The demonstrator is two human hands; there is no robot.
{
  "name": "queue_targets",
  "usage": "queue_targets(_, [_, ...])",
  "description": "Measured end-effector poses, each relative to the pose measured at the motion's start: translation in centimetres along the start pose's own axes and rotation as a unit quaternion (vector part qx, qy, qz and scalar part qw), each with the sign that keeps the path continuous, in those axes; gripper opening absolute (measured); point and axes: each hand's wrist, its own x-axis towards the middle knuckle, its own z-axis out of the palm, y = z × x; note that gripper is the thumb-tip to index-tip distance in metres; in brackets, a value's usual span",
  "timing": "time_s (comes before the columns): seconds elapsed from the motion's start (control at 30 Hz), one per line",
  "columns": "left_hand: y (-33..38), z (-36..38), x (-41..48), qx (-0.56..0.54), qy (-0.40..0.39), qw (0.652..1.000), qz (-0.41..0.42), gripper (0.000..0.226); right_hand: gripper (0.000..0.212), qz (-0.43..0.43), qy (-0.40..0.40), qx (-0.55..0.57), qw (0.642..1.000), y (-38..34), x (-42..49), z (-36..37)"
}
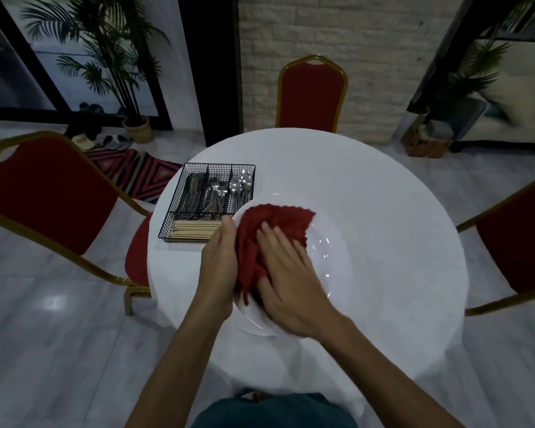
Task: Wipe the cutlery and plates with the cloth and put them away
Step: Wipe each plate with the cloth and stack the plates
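Over a round white-clothed table (383, 205) among red gold-framed chairs (311, 94), the left hand (218, 257) grips the rim of a glossy white plate (331, 261) while the flat right hand (288, 273) presses a red cloth (269, 222) onto it.

No text, label, brand, number or sign can be read anywhere: the plate (331, 257), the cloth (275, 217), the wire basket (220, 164) and the desk (383, 211) are all unmarked.

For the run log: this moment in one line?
step: wiping plate | left hand: grips plate | right hand: presses cloth
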Motion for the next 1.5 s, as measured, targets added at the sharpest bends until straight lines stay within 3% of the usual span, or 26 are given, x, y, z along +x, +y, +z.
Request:
queue_targets(0.17, [0.0,-1.2,0.1,-0.011,0.025,0.999,-0.020,0.075,0.078,0.068,-0.003,-0.056,0.996,2.9,-0.8,0.5])
queue_targets(0.3, [0.7,-3.0,0.7,-0.012,0.055,0.998,-0.019,0.059,0.085,0.079,-0.074,-0.032,0.994,2.1,-3.5,0.5])
queue_targets(0.4, [0.9,-3.4,1.1,-0.006,0.059,0.998,-0.014,0.059,0.081,0.055,-0.090,-0.013,0.994,1.1,-5.1,0.5])
queue_targets(0.57, [0.6,-2.0,0.9,0.014,0.042,0.998,0.041,0.055,0.083,0.069,-0.045,-0.049,0.995,2.9,-3.7,1.4])
queue_targets(0.7, [0.0,-0.9,0.6,0.056,-0.002,0.997,0.045,0.045,0.081,0.120,-0.028,0.026,0.992,1.3,-0.6,1.0])
queue_targets(0.8, [-0.8,-0.6,0.6,0.061,-0.023,0.997,0.034,0.040,0.068,0.073,-0.017,0.081,0.994,-1.5,0.1,1.0])
queue_targets(0.93, [-0.2,-1.9,1.2,0.065,0.025,0.997,0.031,0.047,0.058,-0.014,-0.045,0.124,0.991,-3.8,-3.0,1.8])
queue_targets(1.03, [0.2,-3.5,1.8,0.069,0.062,0.995,0.021,0.057,0.061,-0.051,-0.032,0.036,0.998,-2.5,-5.5,2.6])
queue_targets(1.13, [-0.6,-4.5,2.3,0.037,0.071,0.997,-0.011,0.062,0.047,-0.066,0.020,-0.059,0.996,0.8,-5.5,2.8])
queue_targets(1.3, [-1.4,-3.9,2.5,0.019,0.062,0.998,-0.020,0.062,0.055,-0.004,0.044,-0.130,0.991,4.1,-1.4,1.9])
queue_targets(1.4, [-1.7,-2.4,2.1,0.029,0.049,0.998,-0.010,0.062,0.058,0.060,-0.009,-0.035,0.998,3.3,1.7,1.9])
queue_targets(1.5, [-1.5,-1.5,2.1,0.034,0.042,0.999,0.002,0.062,0.057,0.051,-0.019,0.064,0.996,0.5,2.1,2.4])
